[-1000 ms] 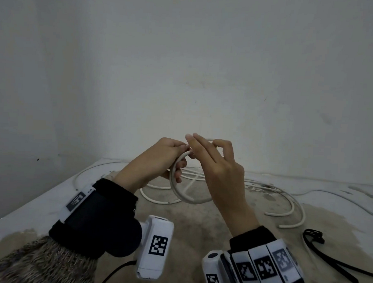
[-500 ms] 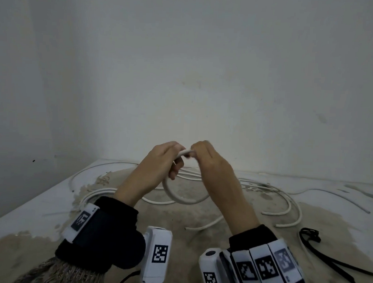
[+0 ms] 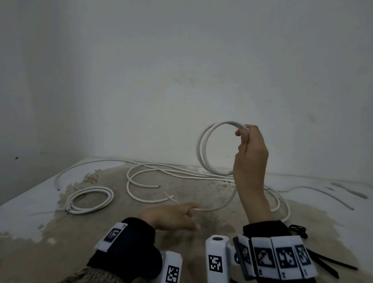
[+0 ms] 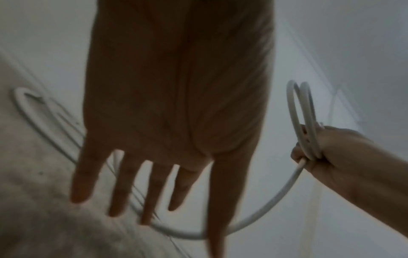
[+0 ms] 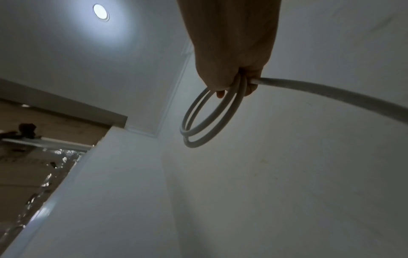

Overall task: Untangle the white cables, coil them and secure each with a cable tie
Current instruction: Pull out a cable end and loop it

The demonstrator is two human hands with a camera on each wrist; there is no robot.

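My right hand (image 3: 246, 141) is raised in front of the wall and grips a white cable coil (image 3: 202, 151) of two loops. The right wrist view shows my right hand (image 5: 234, 83) curled round that white cable coil (image 5: 199, 135). The coil's tail (image 3: 223, 201) hangs down in a curve to the table. My left hand (image 3: 188, 214) is low over the table with straight, spread fingers (image 4: 154, 192) by this tail, holding nothing. Whether they touch the tail is unclear. Loose white cables (image 3: 144, 200) lie tangled behind.
A finished white cable coil (image 3: 89, 199) lies on the stained table (image 3: 48, 242) at the left. Black cable ties (image 3: 298, 229) lie at the right, behind my right wrist. The wall stands close behind the table's far edge.
Both hands held the loop together in mid-air. Now my right hand has lifted the coil up and to the right, and my left hand has let go and dropped to the table.
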